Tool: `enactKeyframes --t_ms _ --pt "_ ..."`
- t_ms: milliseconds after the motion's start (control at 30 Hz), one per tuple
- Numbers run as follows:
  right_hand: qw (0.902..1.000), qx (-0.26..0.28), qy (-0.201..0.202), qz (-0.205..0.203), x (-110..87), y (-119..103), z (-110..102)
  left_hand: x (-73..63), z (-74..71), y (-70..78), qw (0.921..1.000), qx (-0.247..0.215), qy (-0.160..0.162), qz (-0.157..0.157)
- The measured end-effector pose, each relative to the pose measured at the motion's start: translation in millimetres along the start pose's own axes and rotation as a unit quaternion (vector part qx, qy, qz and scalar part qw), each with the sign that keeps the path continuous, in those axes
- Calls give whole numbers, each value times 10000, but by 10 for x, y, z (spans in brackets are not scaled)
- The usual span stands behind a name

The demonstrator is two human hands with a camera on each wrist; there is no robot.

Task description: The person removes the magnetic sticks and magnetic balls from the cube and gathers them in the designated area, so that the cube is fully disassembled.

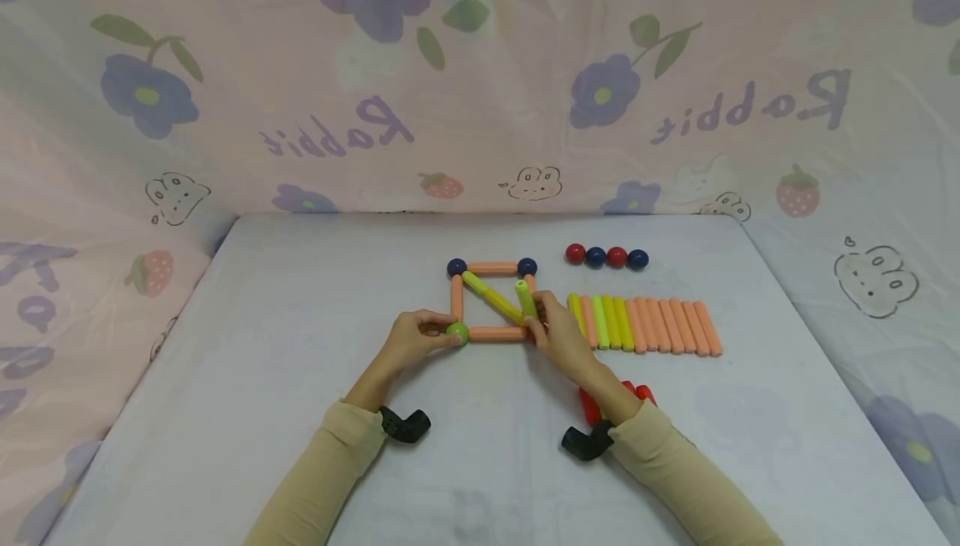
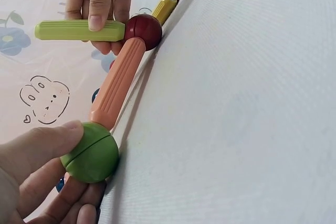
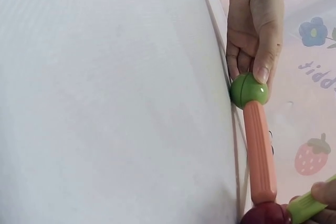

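A square frame of orange sticks lies on the table, with dark blue balls (image 1: pixel 457 267) at its two far corners. My left hand (image 1: pixel 415 338) pinches the green ball (image 2: pixel 92 153) at the near left corner between thumb and fingers. An orange stick (image 2: pixel 119 85) joins it to a dark red ball (image 2: pixel 143 32) at the near right corner. My right hand (image 1: pixel 562 338) grips a light green stick (image 2: pixel 81 30) that stands up from the red ball. Across the frame runs a yellow stick (image 1: pixel 491 298); its near end is hidden by my right hand.
Right of the frame lies a row of orange, yellow and green sticks (image 1: pixel 663 326). Behind it, several red and dark blue balls (image 1: pixel 617 257) stand in line. Red sticks (image 1: pixel 589 406) are partly covered by my right forearm. A patterned curtain (image 1: pixel 480 112) hangs around the table (image 1: pixel 300 479).
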State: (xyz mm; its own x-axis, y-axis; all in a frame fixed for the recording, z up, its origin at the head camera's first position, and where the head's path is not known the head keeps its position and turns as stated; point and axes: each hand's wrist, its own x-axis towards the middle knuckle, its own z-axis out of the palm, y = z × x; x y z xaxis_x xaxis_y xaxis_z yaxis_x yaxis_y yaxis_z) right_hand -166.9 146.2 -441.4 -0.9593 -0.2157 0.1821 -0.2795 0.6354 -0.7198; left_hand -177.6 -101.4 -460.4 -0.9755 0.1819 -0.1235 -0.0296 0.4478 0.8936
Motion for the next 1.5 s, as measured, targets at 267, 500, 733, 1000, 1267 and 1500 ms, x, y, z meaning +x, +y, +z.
enactKeyframes --t_ms 267,500,733,1000,1267,1500 --pt "9985 104 455 269 18 -22 -75 10 8 -22 10000 1 -10 -41" --pt "9996 101 183 206 -113 56 -337 8 11 -29 10000 -56 -1 -81" --pt "9990 139 -147 402 -304 208 -699 11 12 -34 10000 -32 -35 -65" --pt "9927 -317 -662 958 -530 374 -1017 16 9 -37 10000 -33 -51 -44" --pt "9885 -375 -1024 1050 -740 581 -1128 10 -1 -38 10000 -9 -28 -73" --pt "9758 -188 -1518 1566 -889 719 -1288 18 1 -49 10000 -42 -61 -6"
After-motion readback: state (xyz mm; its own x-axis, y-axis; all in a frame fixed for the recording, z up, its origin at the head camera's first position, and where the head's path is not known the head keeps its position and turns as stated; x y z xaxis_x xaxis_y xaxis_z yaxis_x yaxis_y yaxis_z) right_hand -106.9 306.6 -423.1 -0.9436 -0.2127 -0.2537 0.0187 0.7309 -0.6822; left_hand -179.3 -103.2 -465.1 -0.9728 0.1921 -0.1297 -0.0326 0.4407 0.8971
